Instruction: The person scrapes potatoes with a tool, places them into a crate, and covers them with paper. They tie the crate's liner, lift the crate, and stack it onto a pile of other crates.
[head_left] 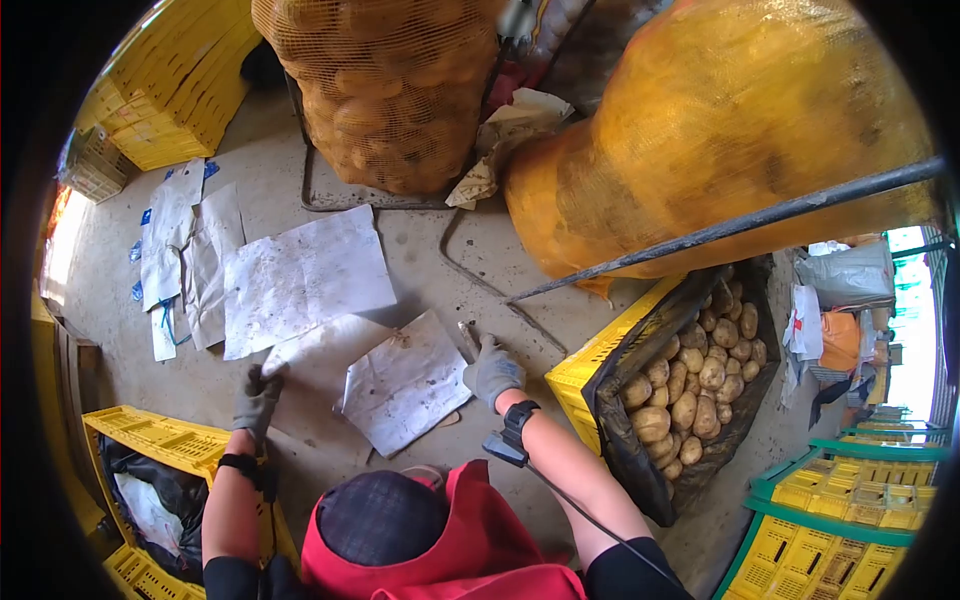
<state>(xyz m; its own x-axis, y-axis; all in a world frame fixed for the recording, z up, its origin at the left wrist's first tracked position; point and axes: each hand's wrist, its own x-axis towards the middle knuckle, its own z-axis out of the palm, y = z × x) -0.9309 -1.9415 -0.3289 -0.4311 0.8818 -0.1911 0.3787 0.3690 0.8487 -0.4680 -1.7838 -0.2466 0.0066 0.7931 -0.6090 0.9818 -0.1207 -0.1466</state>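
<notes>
My left hand (258,402), in a grey glove, is closed on the near left corner of a white paper sheet (325,348). My right hand (492,372), also gloved, is closed around a small slim tool (468,340) that points up and left; its type is too small to tell. Between my hands a creased, dirt-spotted sheet (405,385) lies on the floor. Beyond it rests a larger stained sheet (308,280). More crumpled paper (213,265) is spread at the left.
A yellow crate (575,375) lined with black holds potatoes (708,375) at the right. Full mesh sacks (390,110) stand ahead, and a metal bar (720,228) slants across. Another yellow crate (160,438) is at near left; crates (175,90) are stacked far left.
</notes>
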